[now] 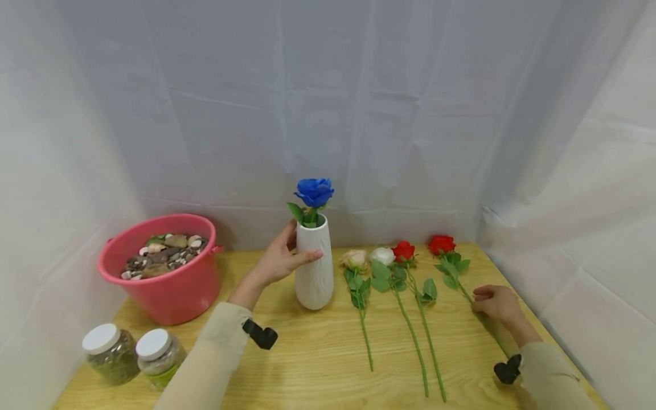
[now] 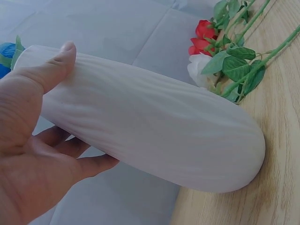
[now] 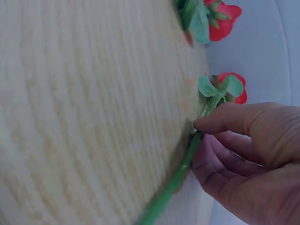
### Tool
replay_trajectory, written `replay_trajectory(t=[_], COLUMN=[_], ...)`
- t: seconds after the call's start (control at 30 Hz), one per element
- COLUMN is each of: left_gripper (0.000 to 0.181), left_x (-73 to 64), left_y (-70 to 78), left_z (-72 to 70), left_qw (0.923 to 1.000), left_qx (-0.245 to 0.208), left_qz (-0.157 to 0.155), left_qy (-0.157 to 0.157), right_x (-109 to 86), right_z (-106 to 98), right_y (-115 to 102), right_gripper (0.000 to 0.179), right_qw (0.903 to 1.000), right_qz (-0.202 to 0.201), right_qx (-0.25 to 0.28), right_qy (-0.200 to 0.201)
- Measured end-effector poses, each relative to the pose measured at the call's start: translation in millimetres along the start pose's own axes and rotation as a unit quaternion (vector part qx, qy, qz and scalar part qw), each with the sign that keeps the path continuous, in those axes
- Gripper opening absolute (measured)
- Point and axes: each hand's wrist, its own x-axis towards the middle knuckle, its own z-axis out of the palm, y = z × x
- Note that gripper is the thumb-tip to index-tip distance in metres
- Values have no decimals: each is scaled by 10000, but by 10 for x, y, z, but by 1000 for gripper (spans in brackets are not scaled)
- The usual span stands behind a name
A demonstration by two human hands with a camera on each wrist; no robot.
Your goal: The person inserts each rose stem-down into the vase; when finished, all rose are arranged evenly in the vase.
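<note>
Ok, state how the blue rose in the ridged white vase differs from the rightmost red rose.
The blue rose stands upright in the ridged white vase; the rightmost red rose stretches low along the wooden table. The blue rose's stem is mostly hidden inside the vase, while the red rose's green stem shows, pinched by the right hand. Both have green leaves.

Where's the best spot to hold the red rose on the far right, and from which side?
Probably by the bare stem of that red rose, below its leaves, pinched from the right, much as the right hand does. The slim, leafless stretch suits a pinch; the petals might crush, and the other red rose lies to its left.
</note>
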Motion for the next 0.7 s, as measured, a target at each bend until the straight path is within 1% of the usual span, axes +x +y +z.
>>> replay_trajectory(t=[0.07,0.2,0.27,0.4,0.43,0.53,0.7], left_gripper=[97,96,96,94,94,93,93], left_x=[10,10,15,22,23,23,28], left_y=[3,-8,-18,-27,-25,-17,-23], left_z=[9,5,4,2,1,-2,2], left_qw=[10000,10000,10000,10000,10000,10000,10000], left_qx=[16,31,11,-26,-28,-16,-31], left_qz=[-4,19,13,48,52,73,82], left_qy=[4,12,18,-9,-10,-20,-27], right_x=[20,21,19,8,5,3,3], right_z=[-11,-38,-51,-64,-63,-53,-20], right_y=[-9,-40,-54,-93,-111,-171,-331], right_gripper=[47,50,53,60,62,67,71], right_qw=[9998,9955,9908,9814,9783,9721,9671], right_qz=[-9,79,171,403,471,472,364], right_qx=[104,557,823,1234,1385,1701,2085], right_qy=[-197,-760,-1061,-1417,-1467,-1545,-1414])
